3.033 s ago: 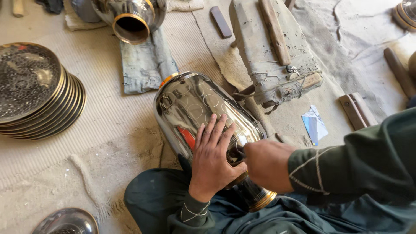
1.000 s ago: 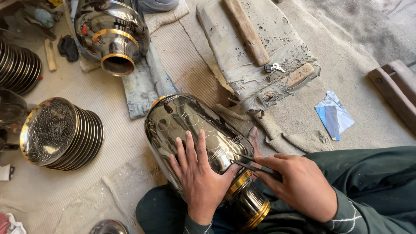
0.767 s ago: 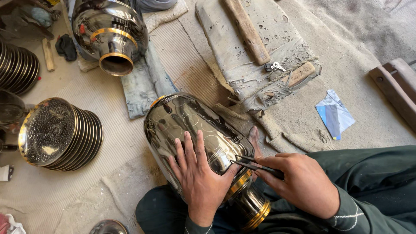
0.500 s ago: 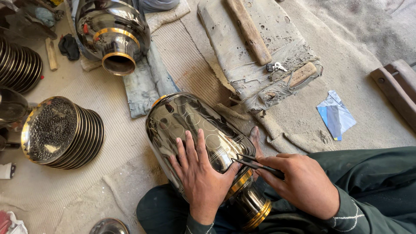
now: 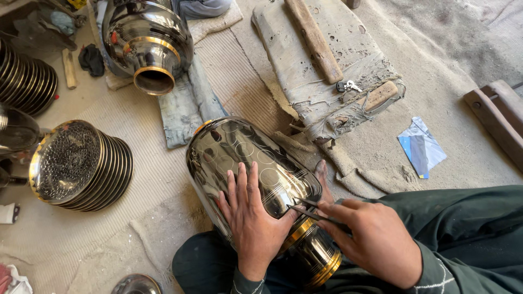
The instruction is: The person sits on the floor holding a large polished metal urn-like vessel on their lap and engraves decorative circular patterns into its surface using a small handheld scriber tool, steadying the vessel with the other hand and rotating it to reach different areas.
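Engraving work sits mid-way, by the look of it: the polished metal vessel (image 5: 245, 163) lying on its side across your lap already carries rows of scribed circles over its upper body, while the band nearest the gold-ringed neck reads plainer, so you likely have that stretch left. Your left hand (image 5: 251, 218) lies flat on the vessel's flank, fingers spread wide, gripping nothing, only steadying. Your right hand (image 5: 373, 239) is closed around a thin dark scribing tool (image 5: 310, 209), its tip touching the metal just beside your left thumb. Ground cover is worn woven matting (image 5: 158, 185), dusty, with sandy earth to your right. A second vessel (image 5: 148, 41) lies on a grey cloth (image 5: 185, 106) ahead of you, mouth toward you; you cannot tell from here whether it is engraved. A stack of gold-rimmed patterned plates (image 5: 81, 166) stands on edge to your left, another stack (image 5: 24, 81) beyond it. Further ahead, a padded block wrapped in torn cloth (image 5: 327, 76) bears a wooden handle (image 5: 313, 38) and small keys (image 5: 347, 86). Blue folded paper (image 5: 422, 147) lies apart on the sand, timber (image 5: 498, 117) near the right edge.
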